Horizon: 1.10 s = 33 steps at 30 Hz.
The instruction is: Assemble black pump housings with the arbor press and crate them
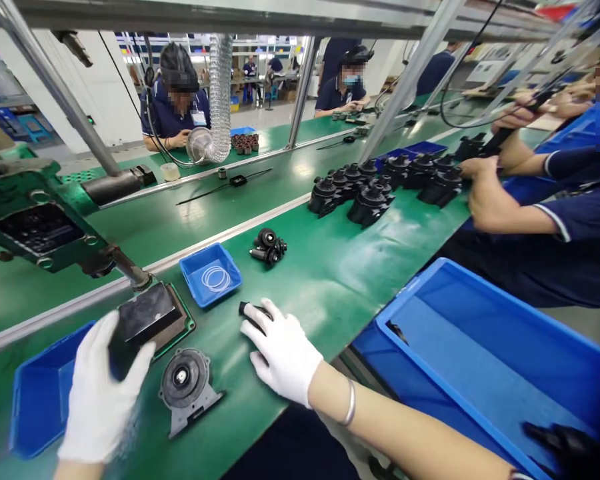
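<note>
My left hand (100, 393), in a white glove, is at the lower left with thumb and fingers spread. It is beside the black block (150, 312) under the green press (40, 220). A dark area lies between thumb and fingers; I cannot make out whether it is a part or shadow. In a matching glove, my right hand (285, 350) reaches over the green bench (325, 280), fingers curled on a small black part (244, 308) that they mostly cover. Between the hands lies a round black pump cover (186, 381) with a flat bracket.
A small blue tray (210, 257) holds white rings. Several black parts (269, 248) lie behind it, and black housings (370, 200) stand farther right. Blue bins (35, 407) (480, 373) flank the bench. A co-worker's arms (500, 193) are at right; others sit opposite.
</note>
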### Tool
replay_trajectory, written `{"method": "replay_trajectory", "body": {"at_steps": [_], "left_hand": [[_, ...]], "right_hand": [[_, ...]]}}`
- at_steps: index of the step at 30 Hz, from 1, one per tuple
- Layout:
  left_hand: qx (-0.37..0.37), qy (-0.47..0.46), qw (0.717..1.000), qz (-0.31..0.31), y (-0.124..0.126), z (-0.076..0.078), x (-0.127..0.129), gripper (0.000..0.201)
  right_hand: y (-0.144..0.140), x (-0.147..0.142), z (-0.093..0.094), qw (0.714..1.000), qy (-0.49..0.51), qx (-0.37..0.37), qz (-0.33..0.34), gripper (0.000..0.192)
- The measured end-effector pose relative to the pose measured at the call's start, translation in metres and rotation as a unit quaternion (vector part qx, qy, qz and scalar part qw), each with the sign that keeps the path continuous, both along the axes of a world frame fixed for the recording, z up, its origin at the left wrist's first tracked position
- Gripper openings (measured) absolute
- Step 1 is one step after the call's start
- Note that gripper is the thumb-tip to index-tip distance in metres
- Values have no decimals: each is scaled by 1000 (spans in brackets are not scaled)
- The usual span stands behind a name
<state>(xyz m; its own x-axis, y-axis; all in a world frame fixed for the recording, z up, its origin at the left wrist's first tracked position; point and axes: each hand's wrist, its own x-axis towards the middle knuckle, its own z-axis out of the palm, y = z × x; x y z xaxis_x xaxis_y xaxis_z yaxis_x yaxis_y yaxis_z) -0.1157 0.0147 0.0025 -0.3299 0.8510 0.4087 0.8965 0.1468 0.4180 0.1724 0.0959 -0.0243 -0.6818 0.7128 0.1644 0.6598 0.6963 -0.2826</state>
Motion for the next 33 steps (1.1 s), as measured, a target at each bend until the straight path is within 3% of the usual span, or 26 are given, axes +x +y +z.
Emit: {"method": "replay_trajectory", "body": {"at_steps": [2, 4, 7, 10, 17, 26, 33], "left_hand": [[-99, 87, 990, -41, 33, 10, -18, 76], [-175, 142, 970, -95, 60, 11, -31, 79], [-226, 179, 953, -87, 79, 5, -37, 82], [-237, 180, 953, -61, 77, 4, -34, 84], [-244, 187, 950, -52, 74, 5, -34, 85], [-230, 170, 955, -77, 70, 8, -37, 86], [-230, 157, 959, -60, 70, 4, -32, 82]], "right_hand": [[5, 3, 1, 998, 34, -42, 16, 41], [14, 5, -4, 994, 71, -77, 11, 42], [28, 6, -18, 986, 120, -116, -8, 40], [34, 4, -27, 979, 150, -136, -18, 38], [35, 1, -30, 978, 159, -136, -9, 35], [36, 2, -36, 977, 165, -135, -8, 37], [35, 3, -39, 974, 180, -141, -4, 36]]}}
